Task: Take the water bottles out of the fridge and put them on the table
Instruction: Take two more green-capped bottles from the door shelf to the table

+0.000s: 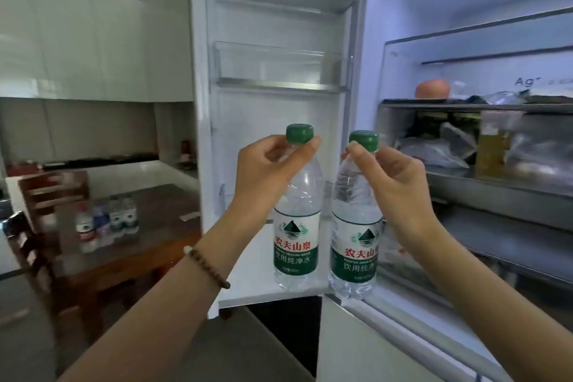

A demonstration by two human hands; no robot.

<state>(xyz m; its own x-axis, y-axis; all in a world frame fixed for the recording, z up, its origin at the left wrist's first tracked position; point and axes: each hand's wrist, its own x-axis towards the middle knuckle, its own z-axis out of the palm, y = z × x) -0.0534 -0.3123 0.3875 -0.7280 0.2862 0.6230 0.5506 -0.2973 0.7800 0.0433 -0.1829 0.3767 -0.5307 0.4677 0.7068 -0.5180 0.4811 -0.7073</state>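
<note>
At frame centre, before the open fridge [434,40], one bottle [296,239] is pinched by its neck in the left hand [266,170], another [355,245] in the right hand [390,183]. More bottles [107,222] stand on the worktop [161,245], lower left.

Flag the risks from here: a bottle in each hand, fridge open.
1. Both hands, left and right, pinch the clear green-capped water bottles only at the necks; one could slip.
2. The open white fridge door stands between them and the brown wooden table; a bottle might clip it.
</note>
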